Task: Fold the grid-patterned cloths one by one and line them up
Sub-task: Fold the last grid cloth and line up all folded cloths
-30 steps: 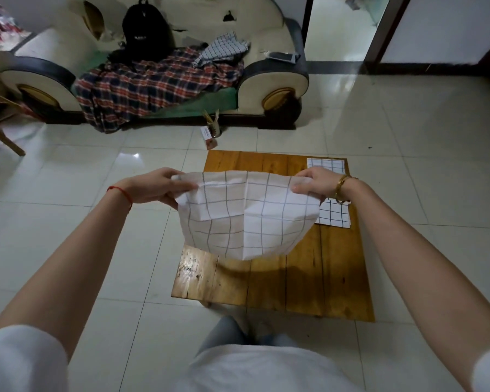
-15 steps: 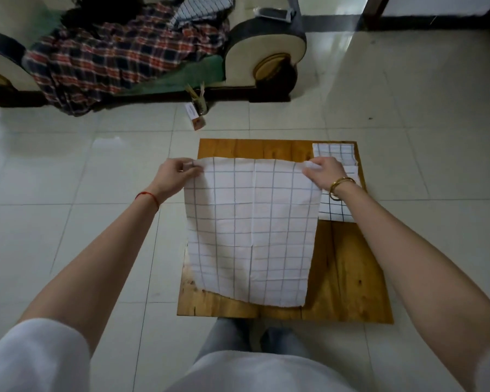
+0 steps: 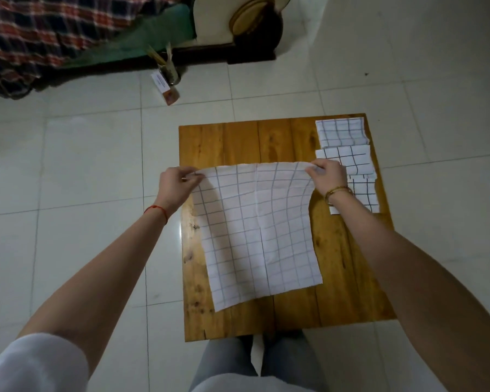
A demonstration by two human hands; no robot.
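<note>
A white grid-patterned cloth [image 3: 259, 233] lies spread on the small wooden table [image 3: 229, 142], its far edge lifted. My left hand [image 3: 176, 185] pinches the far left corner and my right hand [image 3: 328, 175] pinches the far right corner. Three folded grid cloths lie in a row along the table's right edge: the farthest folded cloth [image 3: 341, 132], the middle folded cloth [image 3: 348, 159], and the nearest folded cloth [image 3: 364, 193], which my right wrist partly hides.
White tiled floor [image 3: 68, 171] surrounds the table. A sofa with a plaid blanket [image 3: 34, 32] stands at the far left. A small jar with sticks [image 3: 169, 73] and a card sit on the floor beyond the table. My legs are under the table's near edge.
The cloth went from hanging bunched in the air to lying spread flat on the table. Both hands kept hold of the far corners. The view tilted downward.
</note>
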